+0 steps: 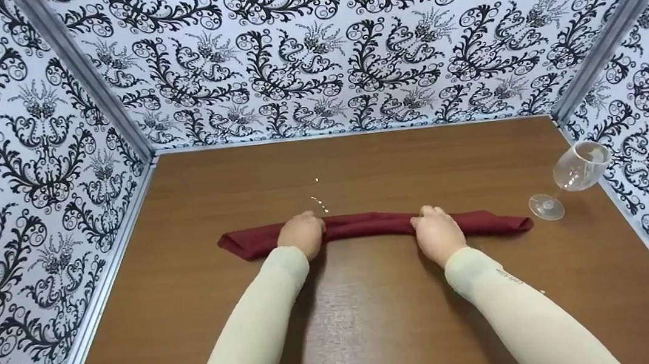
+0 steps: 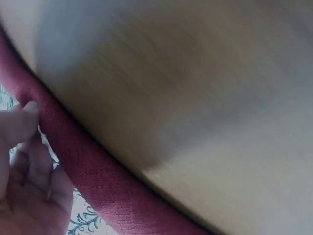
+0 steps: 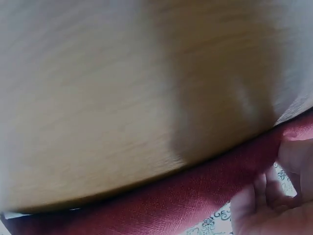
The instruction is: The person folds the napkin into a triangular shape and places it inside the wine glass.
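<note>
Left hand (image 1: 301, 235) and right hand (image 1: 439, 233) both pinched the dark red cloth (image 1: 369, 224), thumb against fingers, each some way in from its own end of the strip. It lay folded or rolled into a long, narrow band across the wooden table (image 1: 377, 322), bowing slightly, with a loose end reaching out beyond either hand; the left end opened into a slanted fold. Going by the visible weave in the wrist views, it looked like a light, soft fabric, limp rather than stiff, not likely to slip from dry fingers and in no danger of breaking, though its layers could well have come loose if pulled unevenly. Gripping through all the layers, at two well-parted places, seemed the sound way to hold it. Just beyond the right end stood a clear stemmed glass (image 1: 582, 166), its foot close beside the cloth; it looked fragile and was the one obstacle, since a sideways sweep of that end could have knocked it. Small white specks (image 1: 320, 204) showed on the table behind the cloth, spill or glare, I could not tell. Patterned walls (image 1: 316, 54) closed in the back and both sides.
</note>
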Motion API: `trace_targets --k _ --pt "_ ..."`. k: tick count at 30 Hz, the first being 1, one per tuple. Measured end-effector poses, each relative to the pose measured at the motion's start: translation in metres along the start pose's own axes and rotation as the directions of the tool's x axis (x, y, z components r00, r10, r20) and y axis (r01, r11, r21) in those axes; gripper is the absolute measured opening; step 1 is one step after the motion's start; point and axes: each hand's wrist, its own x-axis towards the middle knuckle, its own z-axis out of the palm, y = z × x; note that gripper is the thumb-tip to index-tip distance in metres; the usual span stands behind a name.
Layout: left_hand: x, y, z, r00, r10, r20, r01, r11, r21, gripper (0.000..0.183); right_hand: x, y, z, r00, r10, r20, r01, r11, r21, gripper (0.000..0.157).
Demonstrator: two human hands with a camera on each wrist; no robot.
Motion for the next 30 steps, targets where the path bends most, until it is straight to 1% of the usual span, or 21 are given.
trace_targets --k 1,3,4,7,10,14,17,19,22,24,27,30 --pt "-0.001 -0.003 0.0 0.999 0.045 0.015 -0.045 0.999 0.007 0.018 -0.001 0.0 -0.001 1.0 -0.012 0.015 0.012 1.0 -0.006 0.027" --pt "-0.005 -0.009 0.0 0.994 0.097 0.053 -0.096 0.995 -0.021 0.019 -0.002 0.002 -0.003 0.998 -0.037 0.042 0.038 0.999 -0.008 0.031" --pt "-0.007 -0.013 0.0 0.99 0.123 0.069 -0.12 0.992 -0.044 0.023 -0.003 0.004 -0.004 0.997 -0.05 0.054 0.05 0.999 -0.002 0.034" --pt "-0.012 -0.022 -0.003 0.976 0.177 0.127 -0.165 0.981 -0.102 0.041 -0.005 0.009 -0.006 0.994 -0.085 0.074 0.083 0.996 0.031 0.044" --pt "-0.015 -0.028 -0.006 0.965 0.196 0.172 -0.168 0.972 -0.165 0.053 -0.007 0.015 -0.009 0.991 -0.09 0.095 0.081 0.992 0.098 0.047" --pt "-0.014 -0.028 -0.009 0.957 0.183 0.224 -0.14 0.971 -0.195 0.054 -0.009 0.021 -0.012 0.988 -0.081 0.133 0.058 0.984 0.17 0.046" --pt "-0.013 -0.025 -0.01 0.956 0.159 0.246 -0.114 0.976 -0.185 0.053 -0.008 0.022 -0.013 0.985 -0.077 0.155 0.05 0.983 0.176 0.044" --pt "-0.013 -0.023 -0.011 0.96 0.144 0.242 -0.098 0.977 -0.19 0.051 -0.008 0.022 -0.014 0.985 -0.074 0.159 0.047 0.985 0.167 0.044" --pt "-0.013 -0.021 -0.011 0.969 0.136 0.208 -0.094 0.975 -0.2 0.048 -0.007 0.021 -0.013 0.987 -0.079 0.141 0.058 0.987 0.148 0.045" --pt "-0.013 -0.02 -0.011 0.974 0.142 0.176 -0.104 0.973 -0.207 0.046 -0.006 0.02 -0.013 0.988 -0.084 0.13 0.067 0.989 0.132 0.045" --pt "-0.011 -0.02 -0.008 0.978 0.147 0.147 -0.115 0.972 -0.205 0.045 -0.005 0.021 -0.012 0.988 -0.097 0.117 0.085 0.991 0.104 0.044" --pt "-0.009 -0.021 -0.004 0.982 0.137 0.131 -0.105 0.969 -0.223 0.04 -0.004 0.021 -0.012 0.989 -0.106 0.101 0.098 0.992 0.083 0.042"
